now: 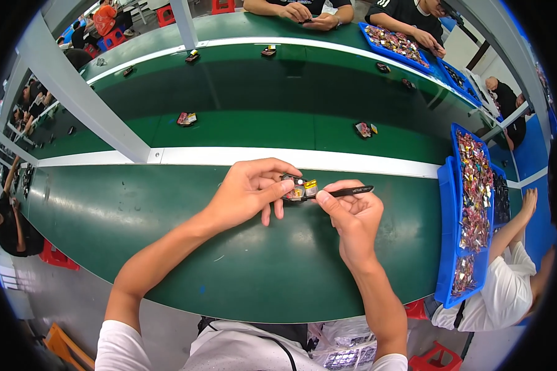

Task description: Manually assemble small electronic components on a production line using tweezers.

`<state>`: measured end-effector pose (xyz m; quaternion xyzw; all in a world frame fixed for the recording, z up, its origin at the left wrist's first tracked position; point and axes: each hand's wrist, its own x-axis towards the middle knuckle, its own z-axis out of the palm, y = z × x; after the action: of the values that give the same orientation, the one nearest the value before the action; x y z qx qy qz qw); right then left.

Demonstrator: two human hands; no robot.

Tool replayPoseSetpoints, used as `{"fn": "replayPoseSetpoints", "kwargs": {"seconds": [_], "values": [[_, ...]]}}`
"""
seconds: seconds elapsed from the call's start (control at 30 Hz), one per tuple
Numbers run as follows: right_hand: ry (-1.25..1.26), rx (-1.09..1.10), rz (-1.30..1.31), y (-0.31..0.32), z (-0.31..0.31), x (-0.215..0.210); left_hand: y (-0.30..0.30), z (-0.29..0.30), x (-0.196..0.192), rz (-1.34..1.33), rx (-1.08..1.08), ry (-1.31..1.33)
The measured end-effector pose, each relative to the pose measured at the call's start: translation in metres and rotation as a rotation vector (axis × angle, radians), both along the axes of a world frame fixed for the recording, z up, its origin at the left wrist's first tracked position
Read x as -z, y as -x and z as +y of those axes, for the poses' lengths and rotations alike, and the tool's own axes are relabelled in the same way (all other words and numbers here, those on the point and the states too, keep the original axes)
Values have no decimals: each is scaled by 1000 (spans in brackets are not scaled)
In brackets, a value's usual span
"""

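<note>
My left hand [249,190] holds a small dark part [298,188] with red and yellow bits, pinched between thumb and fingers above the green bench [167,222]. My right hand [351,216] grips a black pen-shaped tool [351,191], whose tip touches the right end of the part. Both hands meet just in front of the white strip [229,154] that crosses the bench.
Blue trays [447,235] full of small parts stand at the right, next to a person in white. Several loose parts [186,119] lie on the green belt beyond the strip. Other people sit at the far side by another blue tray [395,44]. A grey post [80,93] slants up at the left.
</note>
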<state>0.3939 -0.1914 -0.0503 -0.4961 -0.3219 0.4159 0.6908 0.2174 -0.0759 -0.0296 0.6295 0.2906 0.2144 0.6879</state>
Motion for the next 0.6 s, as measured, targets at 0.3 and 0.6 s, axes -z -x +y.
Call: {"fn": "replayPoseSetpoints", "kwargs": {"seconds": [0.3, 0.6], "values": [[-133, 93, -231, 6, -3, 8, -1, -1, 5, -48, -53, 24], [-180, 157, -273, 8, -4, 12, -1, -3, 8, -122, -38, 69]]}}
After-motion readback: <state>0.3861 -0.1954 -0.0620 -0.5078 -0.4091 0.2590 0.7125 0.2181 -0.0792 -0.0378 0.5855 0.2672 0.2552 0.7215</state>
